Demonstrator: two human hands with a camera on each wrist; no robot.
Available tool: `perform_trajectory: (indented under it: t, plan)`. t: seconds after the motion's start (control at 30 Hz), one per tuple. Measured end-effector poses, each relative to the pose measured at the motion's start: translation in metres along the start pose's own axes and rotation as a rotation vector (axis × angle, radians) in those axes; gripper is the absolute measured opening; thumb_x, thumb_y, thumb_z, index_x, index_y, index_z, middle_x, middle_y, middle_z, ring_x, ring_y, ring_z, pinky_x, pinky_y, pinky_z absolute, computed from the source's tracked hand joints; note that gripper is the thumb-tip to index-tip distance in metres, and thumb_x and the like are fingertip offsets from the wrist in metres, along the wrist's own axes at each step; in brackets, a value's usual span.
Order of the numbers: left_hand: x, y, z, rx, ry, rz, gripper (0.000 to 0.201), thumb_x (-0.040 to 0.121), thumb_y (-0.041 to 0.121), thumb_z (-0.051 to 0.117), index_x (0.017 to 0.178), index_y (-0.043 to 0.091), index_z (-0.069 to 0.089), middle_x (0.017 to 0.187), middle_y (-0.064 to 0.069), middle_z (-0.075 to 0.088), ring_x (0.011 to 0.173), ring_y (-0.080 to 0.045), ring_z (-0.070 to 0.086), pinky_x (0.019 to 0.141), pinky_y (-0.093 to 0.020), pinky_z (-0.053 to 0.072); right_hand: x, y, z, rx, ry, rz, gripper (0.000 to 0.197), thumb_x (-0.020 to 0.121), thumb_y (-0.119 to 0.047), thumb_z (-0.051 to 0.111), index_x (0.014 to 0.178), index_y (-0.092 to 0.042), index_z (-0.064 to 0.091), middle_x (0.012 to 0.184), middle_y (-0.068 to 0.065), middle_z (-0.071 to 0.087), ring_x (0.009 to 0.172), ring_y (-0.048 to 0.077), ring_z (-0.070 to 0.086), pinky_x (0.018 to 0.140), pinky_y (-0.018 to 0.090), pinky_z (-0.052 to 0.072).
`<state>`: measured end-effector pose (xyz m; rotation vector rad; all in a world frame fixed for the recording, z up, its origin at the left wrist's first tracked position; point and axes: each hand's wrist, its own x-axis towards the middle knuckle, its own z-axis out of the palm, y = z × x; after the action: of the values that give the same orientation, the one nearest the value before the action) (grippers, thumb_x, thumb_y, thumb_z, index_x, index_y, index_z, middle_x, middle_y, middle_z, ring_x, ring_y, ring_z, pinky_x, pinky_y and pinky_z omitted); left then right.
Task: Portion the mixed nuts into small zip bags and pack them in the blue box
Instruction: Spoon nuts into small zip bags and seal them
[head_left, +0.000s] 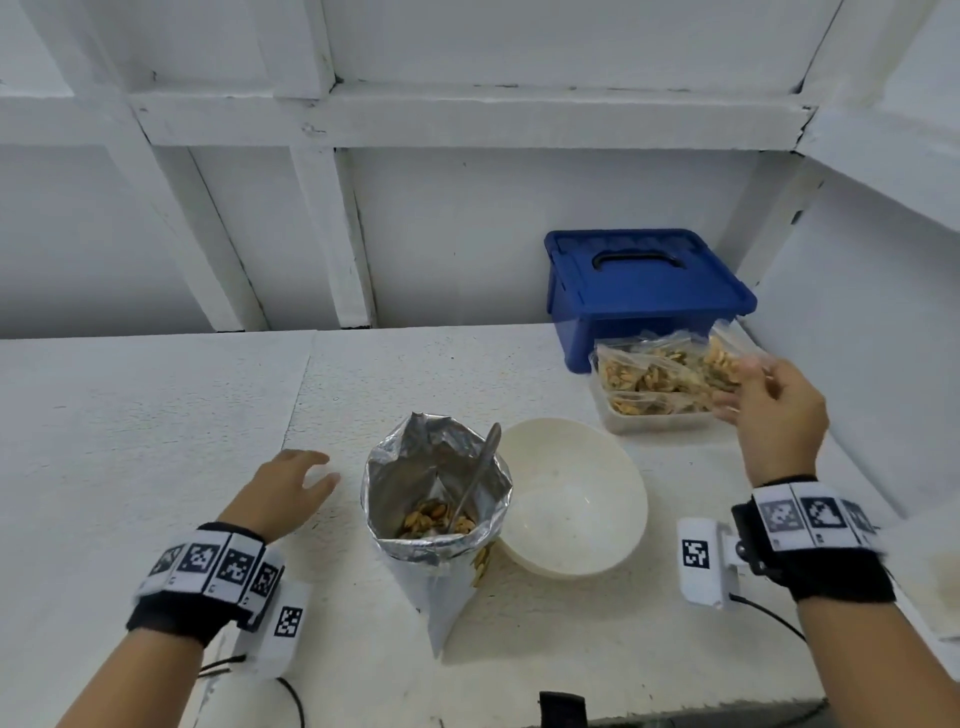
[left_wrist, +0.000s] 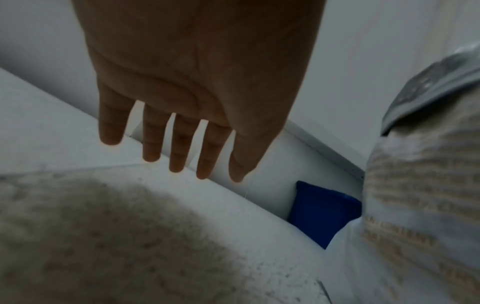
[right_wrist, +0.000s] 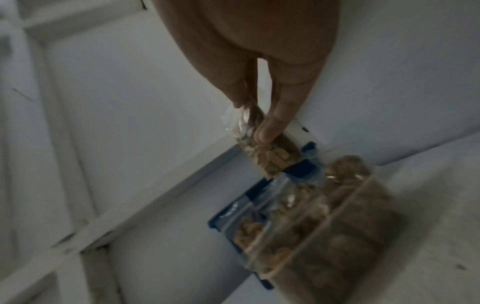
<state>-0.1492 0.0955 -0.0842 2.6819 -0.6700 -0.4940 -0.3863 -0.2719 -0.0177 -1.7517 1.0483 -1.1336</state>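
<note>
A closed blue box (head_left: 644, 291) with a handle stands at the back right; a corner of the blue box (left_wrist: 322, 211) shows past my left fingers. In front of it a clear tub (head_left: 654, 421) holds several filled zip bags (head_left: 649, 376). My right hand (head_left: 769, 400) pinches one small zip bag of nuts (right_wrist: 267, 152) between thumb and fingers above the clear tub (right_wrist: 350, 236). A silver foil nut pouch (head_left: 436, 509) stands open at centre with a spoon (head_left: 478, 473) in it. My left hand (head_left: 291, 488) hovers open over the table beside the pouch, fingers spread.
An empty cream bowl (head_left: 571, 499) sits right of the pouch. The white table (head_left: 156, 415) stretches bare to the left. A white framed wall runs behind, and a white side wall (head_left: 857, 338) closes in on the right.
</note>
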Motion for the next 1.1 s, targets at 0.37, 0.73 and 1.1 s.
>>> perform_trajectory:
  t: [0.37,0.73,1.1]
  plan:
    - [0.027,-0.026,0.033,0.112,-0.124,-0.14,0.074,0.066,0.057,0.032,0.126,0.013,0.04,0.135,-0.019,0.037,0.124,-0.038,0.033,0.104,-0.055,0.029,0.04,0.037,0.028,-0.167,-0.145,0.122,0.022,0.096,-0.025,0.046,0.104,-0.007,0.057,0.095,0.012,0.062,0.087,0.03,0.063,0.082,0.046,0.053]
    - [0.018,-0.008,0.025,0.12,-0.137,-0.115,0.052,0.088,0.04,0.049,0.131,0.015,0.033,0.151,-0.011,0.016,0.138,-0.034,0.014,0.107,-0.06,0.021,0.052,0.049,0.035,-0.307,-0.2,0.166,0.043,0.086,-0.01,0.063,0.126,-0.005,0.045,0.121,0.018,0.059,0.11,0.031,0.056,0.086,0.031,0.042]
    - [0.019,-0.011,0.028,0.134,-0.135,-0.123,0.076,0.087,0.051,0.053,0.145,0.018,0.017,0.157,-0.007,-0.001,0.143,-0.03,0.001,0.111,-0.057,0.013,0.047,0.055,0.044,-0.403,-0.083,-0.018,0.025,0.085,-0.01,0.064,0.108,-0.004,0.054,0.107,0.02,0.06,0.093,0.034,0.06,0.08,0.037,0.046]
